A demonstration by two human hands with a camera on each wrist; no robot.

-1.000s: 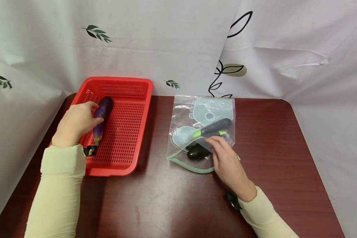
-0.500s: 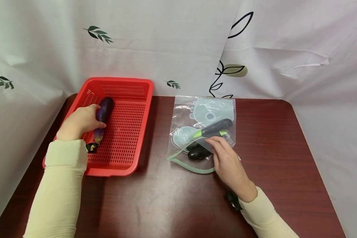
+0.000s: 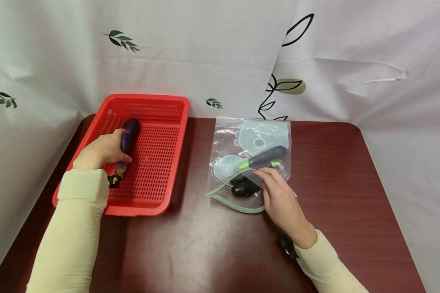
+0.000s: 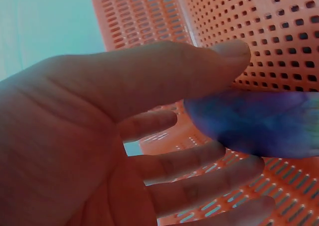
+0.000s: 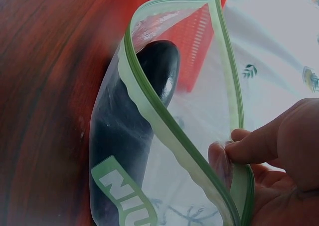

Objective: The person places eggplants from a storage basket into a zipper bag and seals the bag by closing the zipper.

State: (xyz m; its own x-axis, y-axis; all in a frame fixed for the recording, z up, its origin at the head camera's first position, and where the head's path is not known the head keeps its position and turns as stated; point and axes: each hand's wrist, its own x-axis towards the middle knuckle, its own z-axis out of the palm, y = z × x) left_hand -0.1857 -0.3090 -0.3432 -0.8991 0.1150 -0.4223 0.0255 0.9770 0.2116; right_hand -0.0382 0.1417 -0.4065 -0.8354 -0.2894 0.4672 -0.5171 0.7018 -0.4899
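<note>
In the head view my left hand [image 3: 102, 150] is inside the red basket [image 3: 155, 162], over a long purple eggplant [image 3: 131, 132] lying along its left side. The left wrist view shows the thumb above the eggplant [image 4: 254, 123] and the fairly straight fingers at its lower edge. My right hand [image 3: 282, 201] pinches the upper rim of a clear zip bag [image 3: 220, 138] with a pale green zip edge. Its mouth gapes toward me. Inside lie a shiny dark eggplant [image 5: 162, 66] and a dark, long vegetable [image 3: 267, 156] with bright green at its end.
Both the basket and the bag rest on a dark red-brown wooden table [image 3: 190, 252]. Behind hangs a white cloth [image 3: 198, 53] with printed leaves, coming down at the table's back edge. A black strap piece [image 3: 287, 247] sits at the right wrist.
My left hand has shifted slightly right along the eggplant, its thumb lower toward the stem end. The eggplant has barely shifted. My right hand and the bag have stayed in place.
</note>
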